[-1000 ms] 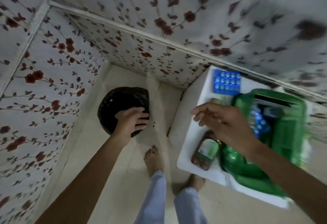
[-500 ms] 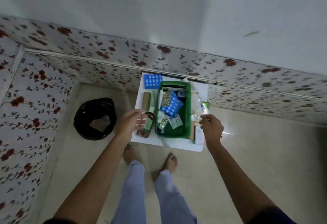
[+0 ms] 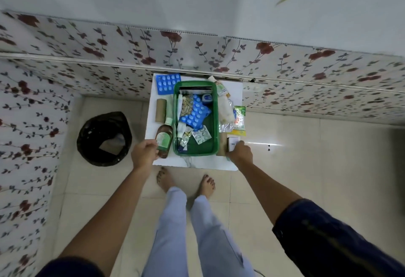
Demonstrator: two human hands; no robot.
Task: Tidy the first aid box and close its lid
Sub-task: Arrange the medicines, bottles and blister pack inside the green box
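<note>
The green first aid box [image 3: 195, 153] stands open on a small white table [image 3: 192, 163] against the wall. Inside it lie blue blister packs [image 3: 196, 112], foil strips and a small blue jar [image 3: 206, 98]. My left hand [image 3: 143, 153] closes around the lower end of a brown bottle with a green label [image 3: 164, 139], which lies left of the box. My right hand [image 3: 240, 153] grips a small white carton [image 3: 233, 142] just right of the box's near corner.
A blue blister pack [image 3: 168, 83] and a cardboard tube [image 3: 161, 110] lie left of the box. A white bottle [image 3: 224, 106] and green sachets [image 3: 239, 119] lie to its right. A black-lined bin [image 3: 104, 137] stands on the floor at left. My bare feet [image 3: 164, 179] are at the table's front edge.
The view swung from the bin back to the table. My left hand came off the bin and reached the brown bottle. My right hand dropped onto the white carton.
</note>
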